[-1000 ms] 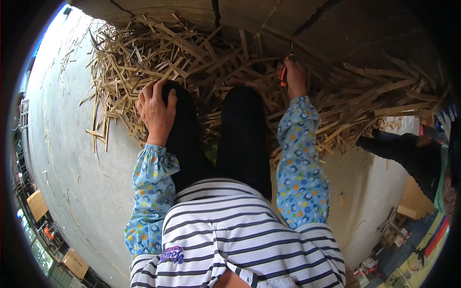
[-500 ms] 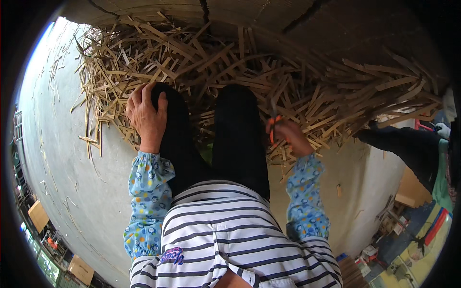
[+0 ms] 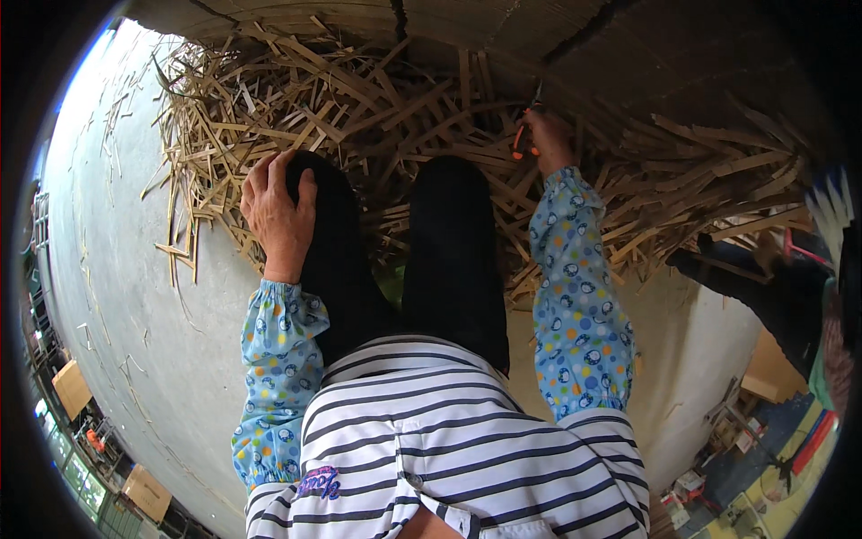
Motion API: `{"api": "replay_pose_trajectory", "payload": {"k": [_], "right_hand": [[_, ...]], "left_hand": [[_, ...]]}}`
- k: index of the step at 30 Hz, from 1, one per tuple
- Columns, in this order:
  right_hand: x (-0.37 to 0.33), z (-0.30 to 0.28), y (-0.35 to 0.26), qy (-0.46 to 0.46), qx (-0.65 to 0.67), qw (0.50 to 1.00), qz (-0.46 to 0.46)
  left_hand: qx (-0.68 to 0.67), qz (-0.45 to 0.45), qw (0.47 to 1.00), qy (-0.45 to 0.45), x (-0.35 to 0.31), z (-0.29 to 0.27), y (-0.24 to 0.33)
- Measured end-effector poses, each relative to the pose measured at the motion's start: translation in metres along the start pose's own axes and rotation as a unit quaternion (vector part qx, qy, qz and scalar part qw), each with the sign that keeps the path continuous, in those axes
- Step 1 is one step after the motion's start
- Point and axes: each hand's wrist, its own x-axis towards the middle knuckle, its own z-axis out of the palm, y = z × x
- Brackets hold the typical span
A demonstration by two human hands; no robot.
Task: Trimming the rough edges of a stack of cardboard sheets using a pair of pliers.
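Note:
My left hand (image 3: 278, 216) lies over my left knee, its fingers loosely spread and nothing in them. Out to the right and farther forward, my right hand (image 3: 549, 139) is closed round an orange-handled pliers-like tool (image 3: 521, 141). Black shows on its handles as well, and its narrow dark tip points at the base of the wooden wall; whether the jaws are apart cannot be made out. Below and around that hand spreads a heap of thin, flat wooden strips (image 3: 377, 108), reaching past both knees.
A cracked brown wooden wall (image 3: 485, 27) rises behind the heap. Pale concrete floor (image 3: 117, 234) with scattered strips lies at left. Another person's dark-clothed leg (image 3: 754, 278) and a whitish glove (image 3: 831, 207) are at right, near a cardboard box (image 3: 774, 366).
My right hand has moved forward with the orange-handled tool, from beside my right knee to near the wall's base. The left hand stays on the knee. The other person's whitish glove has shifted.

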Motion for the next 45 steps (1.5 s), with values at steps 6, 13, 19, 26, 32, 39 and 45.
{"api": "replay_pose_trajectory", "payload": {"k": [6, 13, 19, 26, 32, 39, 45], "right_hand": [[-0.025, 0.023, -0.005, 0.031, 0.059, 0.995, -0.075], [-0.059, -0.027, 0.093, 0.022, -0.270, 0.962, 0.018], [-0.118, -0.102, 0.239, 0.018, -0.143, 0.985, 0.092], [-0.173, -0.083, 0.065, -0.111, -0.097, 0.978, 0.150], [-0.175, -0.086, 0.063, -0.126, 0.097, 0.986, 0.058], [-0.119, -0.056, 0.028, -0.051, 0.122, 0.991, -0.023], [-0.021, -0.027, 0.014, -0.063, 0.018, 0.998, -0.010]], "left_hand": [[0.007, 0.008, 1.000, -0.001, 0.002, 0.001, 0.002], [0.019, -0.011, 1.000, 0.016, -0.004, -0.005, -0.012], [0.046, 0.002, 0.999, 0.012, -0.004, -0.003, -0.011], [-0.048, 0.268, 0.961, -0.047, 0.066, 0.079, 0.069], [0.085, 0.355, 0.921, -0.140, 0.077, 0.203, 0.100], [0.151, 0.088, 0.787, -0.592, -0.001, 0.230, 0.001], [0.077, 0.084, 0.822, -0.557, -0.027, 0.195, 0.022]]}}
